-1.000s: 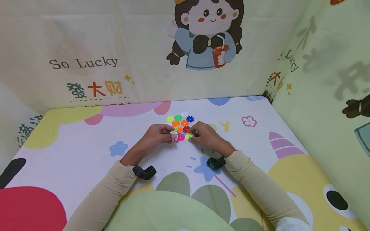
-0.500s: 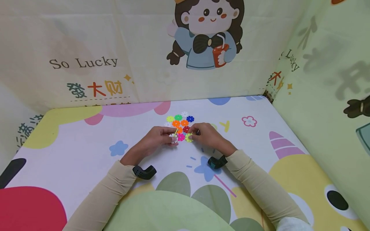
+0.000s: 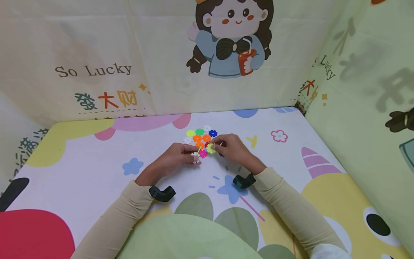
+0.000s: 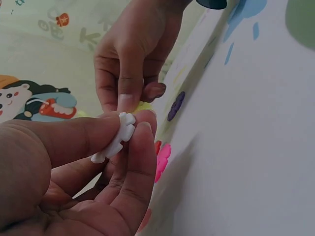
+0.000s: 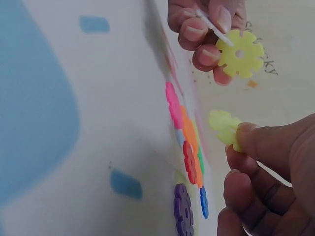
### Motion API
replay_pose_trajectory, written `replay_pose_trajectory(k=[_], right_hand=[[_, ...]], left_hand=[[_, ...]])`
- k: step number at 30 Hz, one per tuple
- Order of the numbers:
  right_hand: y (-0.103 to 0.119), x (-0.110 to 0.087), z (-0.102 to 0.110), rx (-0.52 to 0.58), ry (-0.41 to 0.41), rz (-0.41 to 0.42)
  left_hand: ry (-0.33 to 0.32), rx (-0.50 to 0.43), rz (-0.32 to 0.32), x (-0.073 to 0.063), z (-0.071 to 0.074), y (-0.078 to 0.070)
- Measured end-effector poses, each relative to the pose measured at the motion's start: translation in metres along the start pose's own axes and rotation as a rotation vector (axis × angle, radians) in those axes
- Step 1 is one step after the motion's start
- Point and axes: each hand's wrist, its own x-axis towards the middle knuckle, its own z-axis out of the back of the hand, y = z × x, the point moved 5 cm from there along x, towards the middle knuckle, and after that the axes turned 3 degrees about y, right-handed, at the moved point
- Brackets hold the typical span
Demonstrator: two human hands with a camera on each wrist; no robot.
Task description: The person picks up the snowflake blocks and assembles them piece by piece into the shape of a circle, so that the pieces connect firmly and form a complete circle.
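Observation:
My left hand (image 3: 176, 156) pinches a white notched plastic snowflake disc (image 4: 115, 140) between thumb and fingers. Slotted edgewise into that white disc is a yellow disc (image 5: 241, 54), which faces the right wrist camera. Between thumb and forefinger, my right hand (image 3: 231, 147) holds another yellow snowflake disc (image 5: 224, 125). The two held pieces are close together but apart, both raised over the table. A pink disc (image 3: 202, 154) lies just below, between the hands. Part of a red disc (image 5: 189, 162) is hidden behind the right-hand yellow piece in the head view.
Beyond the hands lie several loose discs, among them orange (image 3: 206, 137), green (image 3: 199, 132), blue (image 3: 213, 133) and white (image 3: 206, 128) ones. A purple disc (image 5: 183, 211) lies under the right hand. The printed tabletop (image 3: 97, 187) meets a cloth backdrop (image 3: 168, 90) behind.
My right hand has picked up the yellow disc and raised it a little away from me. My left hand has shifted slightly right and nearer, showing more of the white disc.

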Motion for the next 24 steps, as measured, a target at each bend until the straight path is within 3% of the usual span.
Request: replay_pose_trajectory(k=[16,24], right_hand=[[0.003,-0.003,0.011,0.114,-0.047,-0.012],[0.004,-0.004,0.007,0.258,0.005,0.003]], left_hand=[[0.02,0.043,0.036,0.0,-0.006,0.001],[0.009,0.125,0.068,0.0,-0.005,0.005]])
